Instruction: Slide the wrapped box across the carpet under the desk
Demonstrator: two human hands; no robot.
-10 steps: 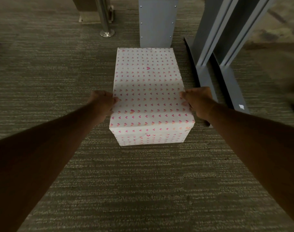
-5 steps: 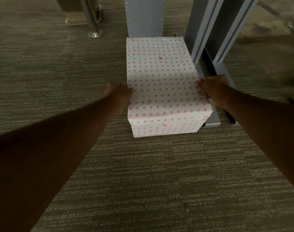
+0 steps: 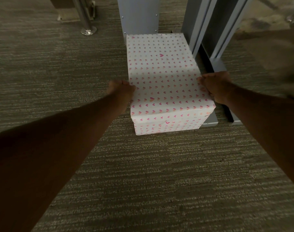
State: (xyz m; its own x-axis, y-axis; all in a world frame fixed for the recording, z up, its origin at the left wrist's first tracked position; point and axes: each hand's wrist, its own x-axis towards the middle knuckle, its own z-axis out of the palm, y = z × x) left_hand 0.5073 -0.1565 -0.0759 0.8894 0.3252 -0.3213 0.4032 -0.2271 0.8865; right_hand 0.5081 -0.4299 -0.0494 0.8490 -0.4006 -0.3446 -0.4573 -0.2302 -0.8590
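Carpet (image 3: 42, 67), wrapped box (image 3: 161, 77), grey desk legs (image 3: 139, 14)

Grey panel (image 3: 139, 14) blocks ahead; desk leg (image 3: 208, 27) crowds right; carpet (image 3: 59, 64) open left.

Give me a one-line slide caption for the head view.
Both hands, left hand and right hand, grip the heart-wrapped box on carpet.

Floor: carpet (image 3: 159, 181), grey-brown, ribbed in fine horizontal streaks, wall to wall below me; dim light, brighter patch ahead at centre. Far left: chrome leg (image 3: 86, 19) on a round foot, beside a low brown base (image 3: 65, 15). Straight ahead: grey metal panel (image 3: 139, 14), upright, with rivets along its edges. Right of it: grey bench legs (image 3: 210, 22), slanted, on flat feet (image 3: 221, 64) lying along the carpet. Far right: blurred.
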